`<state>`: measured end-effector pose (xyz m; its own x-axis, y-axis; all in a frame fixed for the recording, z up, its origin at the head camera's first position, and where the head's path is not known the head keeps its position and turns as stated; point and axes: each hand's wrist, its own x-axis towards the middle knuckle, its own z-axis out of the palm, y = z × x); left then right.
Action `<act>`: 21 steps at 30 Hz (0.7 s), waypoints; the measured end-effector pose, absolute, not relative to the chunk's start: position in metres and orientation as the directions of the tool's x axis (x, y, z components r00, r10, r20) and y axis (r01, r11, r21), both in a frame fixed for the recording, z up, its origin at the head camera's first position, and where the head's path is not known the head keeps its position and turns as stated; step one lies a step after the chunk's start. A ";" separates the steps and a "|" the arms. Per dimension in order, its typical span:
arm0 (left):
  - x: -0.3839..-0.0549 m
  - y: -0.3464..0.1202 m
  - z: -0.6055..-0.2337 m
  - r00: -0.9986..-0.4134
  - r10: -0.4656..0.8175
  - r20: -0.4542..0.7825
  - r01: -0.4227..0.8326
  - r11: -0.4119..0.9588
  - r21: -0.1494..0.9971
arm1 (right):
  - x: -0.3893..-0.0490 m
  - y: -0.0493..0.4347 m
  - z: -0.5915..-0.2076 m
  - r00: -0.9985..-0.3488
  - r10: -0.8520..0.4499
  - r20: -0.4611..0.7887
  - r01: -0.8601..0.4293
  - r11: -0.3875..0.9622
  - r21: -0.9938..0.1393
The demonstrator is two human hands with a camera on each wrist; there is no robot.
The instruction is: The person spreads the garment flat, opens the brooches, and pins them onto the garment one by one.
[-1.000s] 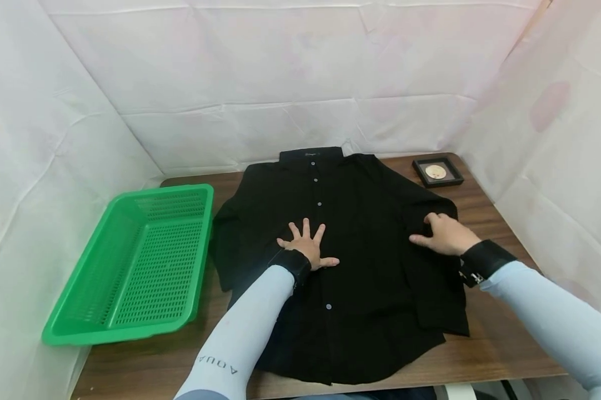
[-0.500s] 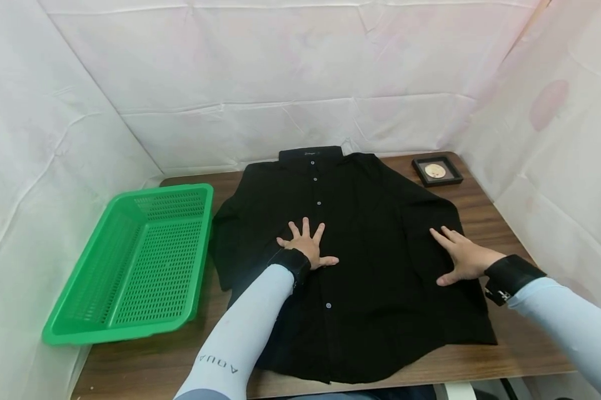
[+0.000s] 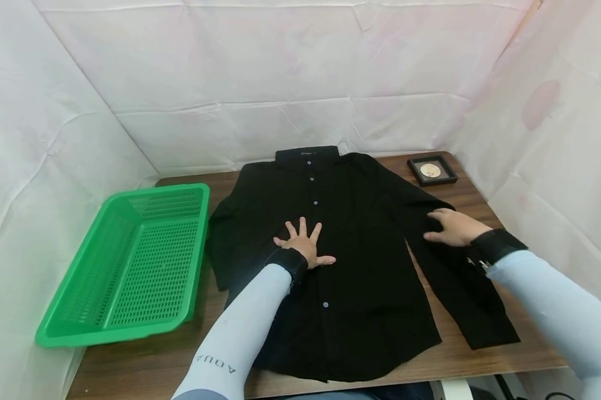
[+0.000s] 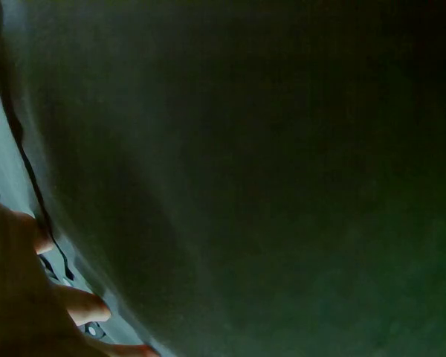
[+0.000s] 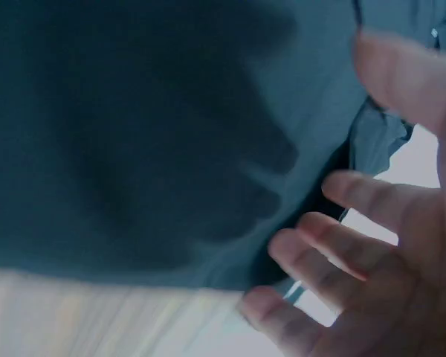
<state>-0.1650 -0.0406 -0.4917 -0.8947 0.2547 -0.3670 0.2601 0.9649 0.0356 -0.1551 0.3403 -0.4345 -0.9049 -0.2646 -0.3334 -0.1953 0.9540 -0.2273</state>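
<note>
basket (image 3: 145, 272): 1, green slotted plastic, rectangular | shirt (image 3: 370, 266): 1, smooth black cloth, 4 buttons (image 3: 325, 304) visible, right of basket on wood-grain table (image 3: 130, 361) | left hand (image 3: 302, 244): straight fingers splayed on shirt | right hand (image 3: 455, 228): fingers loosely bent, thumb apart, over sleeve (image 3: 472, 305) | frame (image 3: 437, 181): 1, black, pale round disc (image 3: 430, 170) inside, far right of basket

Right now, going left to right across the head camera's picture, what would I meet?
Green basket, left hand, right hand. The black shirt spans both hands' places, and the framed disc overlaps the right hand's.
</note>
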 end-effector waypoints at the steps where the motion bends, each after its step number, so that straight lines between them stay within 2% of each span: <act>1: -0.165 -0.041 -0.492 -0.896 0.256 -0.364 0.260 0.965 0.038 | -0.163 0.336 -0.437 -0.909 -0.261 -0.325 -0.197 0.956 -0.218; 6: -0.162 -0.040 -0.494 -0.892 0.256 -0.372 0.263 0.964 0.033 | -0.190 0.322 -0.460 -0.905 -0.228 -0.359 -0.158 0.964 -0.212; 12: -0.157 -0.036 -0.493 -0.894 0.251 -0.371 0.257 0.966 0.034 | -0.211 0.322 -0.477 -0.940 -0.188 -0.286 -0.132 0.970 -0.204; 21: -0.158 -0.035 -0.491 -0.892 0.253 -0.374 0.257 0.966 0.040 | -0.219 0.323 -0.471 -0.907 -0.117 -0.405 -0.061 0.987 -0.149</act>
